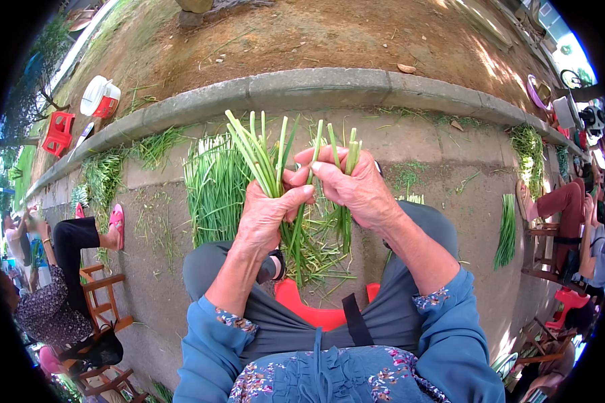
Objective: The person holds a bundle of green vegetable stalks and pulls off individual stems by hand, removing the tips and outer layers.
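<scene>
My left hand [265, 213] is closed round a bunch of garlic chives [257, 156], its pale green cut ends pointing up and its leaves hanging below the fist. Close beside it, my right hand [359, 191] grips a smaller bunch of chive stalks [351, 158]. The fingertips of both hands nearly meet around a stalk between the two bunches; whether they touch is unclear. On the pavement left of my left hand lies a thick pile of chives [212, 185], pale ends facing away. Loose leaves and trimmings [319, 262] are scattered between my feet.
Between my knees shows a red plastic stool [302, 307]. A stone kerb [316, 87] curves ahead, with bare soil beyond. A red stool [59, 133] and white bucket [99, 97] stand far left. People sit at both sides; another chive bundle [506, 232] lies right.
</scene>
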Motion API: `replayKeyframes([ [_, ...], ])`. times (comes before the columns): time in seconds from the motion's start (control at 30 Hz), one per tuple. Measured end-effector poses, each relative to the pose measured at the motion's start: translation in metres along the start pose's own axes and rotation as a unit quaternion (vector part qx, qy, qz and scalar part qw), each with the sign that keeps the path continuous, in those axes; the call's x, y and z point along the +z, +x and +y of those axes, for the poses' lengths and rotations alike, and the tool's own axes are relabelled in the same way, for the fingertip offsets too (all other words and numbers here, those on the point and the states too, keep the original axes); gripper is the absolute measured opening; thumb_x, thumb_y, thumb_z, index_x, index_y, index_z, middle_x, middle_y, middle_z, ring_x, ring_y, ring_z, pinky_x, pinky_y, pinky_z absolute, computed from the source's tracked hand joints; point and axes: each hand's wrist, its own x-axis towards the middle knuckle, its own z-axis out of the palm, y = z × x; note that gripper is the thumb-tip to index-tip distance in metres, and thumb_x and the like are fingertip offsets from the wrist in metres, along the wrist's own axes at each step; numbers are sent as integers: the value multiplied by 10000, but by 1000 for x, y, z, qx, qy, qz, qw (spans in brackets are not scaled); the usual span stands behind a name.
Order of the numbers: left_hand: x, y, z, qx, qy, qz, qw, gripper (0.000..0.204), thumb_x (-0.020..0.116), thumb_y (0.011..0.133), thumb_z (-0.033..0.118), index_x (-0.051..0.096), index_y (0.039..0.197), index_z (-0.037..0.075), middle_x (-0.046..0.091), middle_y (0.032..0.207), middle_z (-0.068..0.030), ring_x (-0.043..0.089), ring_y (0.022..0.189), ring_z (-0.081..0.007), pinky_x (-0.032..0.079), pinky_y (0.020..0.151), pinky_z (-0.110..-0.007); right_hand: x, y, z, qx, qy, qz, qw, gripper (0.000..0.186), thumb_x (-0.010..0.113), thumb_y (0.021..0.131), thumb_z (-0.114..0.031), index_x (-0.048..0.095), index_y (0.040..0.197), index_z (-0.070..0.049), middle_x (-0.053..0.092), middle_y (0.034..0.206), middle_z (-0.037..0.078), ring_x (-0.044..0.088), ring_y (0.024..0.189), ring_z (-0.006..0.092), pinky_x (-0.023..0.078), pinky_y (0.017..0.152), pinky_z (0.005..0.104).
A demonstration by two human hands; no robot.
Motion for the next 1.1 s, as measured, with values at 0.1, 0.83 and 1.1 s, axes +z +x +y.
replayKeyframes([
  [0.1, -1, 1, 1, 4, 4, -4, 1000, 178, 699, 693, 64, 574, 816, 33, 595, 643, -54, 438, 447, -43, 302, 399, -172, -2, 2, -1, 11, 10, -13, 1000, 213, 474, 843, -79, 558, 1008, 25, 631, 805, 52, 510, 608, 49, 406, 518, 188],
  [0.83, 0, 0, 4, -1, 13, 2, 1000, 181, 707, 680, 60, 545, 761, 51, 568, 629, -25, 415, 441, -33, 290, 392, -161, 8, 1, -3, -1, 4, 0, 1000, 219, 445, 877, -132, 562, 977, 23, 618, 766, 19, 384, 492, 11, 321, 445, 168],
  [1.1, -1, 0, 0, 5, 9, -8, 1000, 180, 704, 681, 57, 540, 756, 51, 567, 629, -24, 420, 446, -33, 289, 392, -161, 2, 1, -2, 5, 6, -18, 1000, 192, 451, 869, -105, 565, 967, 15, 605, 747, 5, 406, 518, 5, 328, 458, 163],
])
